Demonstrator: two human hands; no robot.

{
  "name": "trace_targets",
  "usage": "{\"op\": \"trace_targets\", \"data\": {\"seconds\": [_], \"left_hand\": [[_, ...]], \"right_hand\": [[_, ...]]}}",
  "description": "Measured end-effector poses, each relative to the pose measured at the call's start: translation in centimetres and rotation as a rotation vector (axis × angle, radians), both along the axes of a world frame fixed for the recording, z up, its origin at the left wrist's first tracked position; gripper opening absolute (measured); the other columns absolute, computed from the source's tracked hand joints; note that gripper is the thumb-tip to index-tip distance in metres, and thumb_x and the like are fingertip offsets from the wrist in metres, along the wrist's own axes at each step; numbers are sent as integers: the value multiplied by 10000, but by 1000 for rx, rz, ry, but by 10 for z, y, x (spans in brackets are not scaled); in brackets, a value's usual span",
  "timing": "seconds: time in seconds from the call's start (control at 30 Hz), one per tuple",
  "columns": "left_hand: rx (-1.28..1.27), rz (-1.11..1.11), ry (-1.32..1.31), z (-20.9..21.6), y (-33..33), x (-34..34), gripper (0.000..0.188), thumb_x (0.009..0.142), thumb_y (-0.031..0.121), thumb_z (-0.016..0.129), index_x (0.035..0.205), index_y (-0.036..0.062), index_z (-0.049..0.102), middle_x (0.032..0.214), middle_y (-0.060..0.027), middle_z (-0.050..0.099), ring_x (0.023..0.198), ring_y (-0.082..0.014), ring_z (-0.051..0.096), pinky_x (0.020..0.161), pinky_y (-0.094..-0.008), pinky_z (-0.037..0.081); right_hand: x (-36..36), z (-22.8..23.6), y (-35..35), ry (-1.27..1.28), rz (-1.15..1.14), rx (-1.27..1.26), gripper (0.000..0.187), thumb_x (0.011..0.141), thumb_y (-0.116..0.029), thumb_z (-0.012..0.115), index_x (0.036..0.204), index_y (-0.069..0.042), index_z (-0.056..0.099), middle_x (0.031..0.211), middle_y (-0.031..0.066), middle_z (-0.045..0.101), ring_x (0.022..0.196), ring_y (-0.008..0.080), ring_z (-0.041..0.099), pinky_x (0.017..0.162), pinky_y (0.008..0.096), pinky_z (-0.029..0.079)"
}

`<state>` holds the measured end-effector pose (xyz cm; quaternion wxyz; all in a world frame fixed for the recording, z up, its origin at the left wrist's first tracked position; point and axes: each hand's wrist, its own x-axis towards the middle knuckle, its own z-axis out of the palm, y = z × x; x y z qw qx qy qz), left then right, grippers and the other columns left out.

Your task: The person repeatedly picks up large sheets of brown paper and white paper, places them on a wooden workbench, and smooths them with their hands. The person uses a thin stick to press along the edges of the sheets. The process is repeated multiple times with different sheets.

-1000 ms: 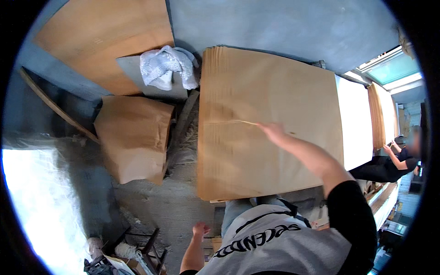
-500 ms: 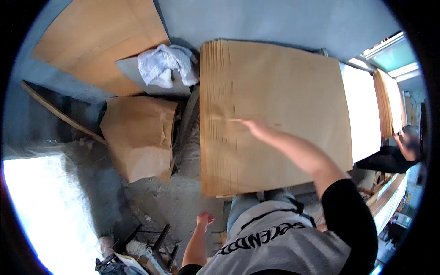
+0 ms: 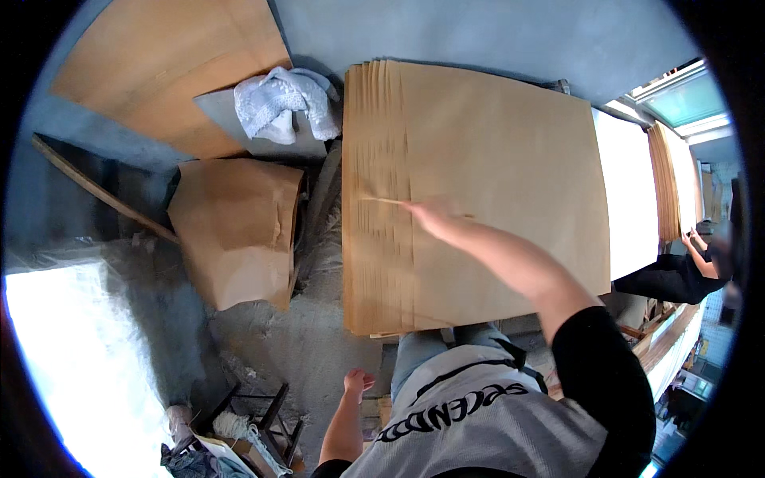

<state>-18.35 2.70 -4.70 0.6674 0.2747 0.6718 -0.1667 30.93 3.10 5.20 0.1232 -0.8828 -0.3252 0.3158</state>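
Note:
A thick stack of large brown paper sheets (image 3: 502, 159) lies before me, its left edges fanned out in narrow overlapping steps. Over that fanned part, my right hand (image 3: 430, 217) pinches a thin, light wooden stick (image 3: 386, 200). The stick points left, and its far tip is blurred near the stepped edges; whether it touches the paper I cannot tell. My left hand (image 3: 360, 381) hangs low beside my body, away from the stack, with fingers curled and nothing visible in them.
Left of the stack stands a folded brown paper piece (image 3: 235, 231), with a white cloth (image 3: 285, 103) on a grey board behind it. A dark stool frame (image 3: 267, 418) is at lower left. White sheets (image 3: 625, 191) adjoin the stack; a person (image 3: 677, 271) works far right.
My right hand has shifted slightly left and up, carrying the stick tip farther toward the stack's left edge. My left hand stays low. The whole view has shifted a little.

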Motion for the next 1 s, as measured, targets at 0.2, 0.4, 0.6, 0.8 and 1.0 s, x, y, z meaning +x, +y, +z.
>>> {"op": "trace_targets", "data": {"seconds": [0.2,0.4,0.6,0.8,1.0], "left_hand": [[-22,9,133,-10,-14,-47,148,794,136,497,910,44,504,741,-115,604,617,-222,601,545,-332,515],[-43,-94,3,-21,2,1,131,791,133,488,881,41,514,713,-100,593,605,-216,598,540,-326,516],[-11,-8,60,7,9,-16,142,793,151,501,902,62,512,750,-92,595,619,-201,594,566,-330,514],[25,7,129,2,18,-32,158,795,153,510,927,67,502,761,-93,597,629,-199,592,571,-333,511],[39,-103,-21,11,30,16,143,797,157,518,910,72,502,764,-105,598,618,-205,593,560,-331,509]], "right_hand": [[44,68,-44,-359,434,-403,241,850,-182,456,1046,-205,595,764,111,600,732,239,599,589,393,456],[-4,80,48,-175,344,-196,285,856,-132,438,1085,-224,579,794,78,581,603,240,526,636,395,450],[26,28,-62,16,-104,-104,244,854,-195,446,1051,-189,590,786,109,592,672,261,585,605,403,460],[31,24,-47,-357,277,-116,258,827,-105,469,1033,-194,598,714,120,581,641,242,573,564,359,469],[-14,62,23,242,-222,-43,207,838,-108,478,964,-163,632,535,57,495,500,145,481,471,327,409]]}}
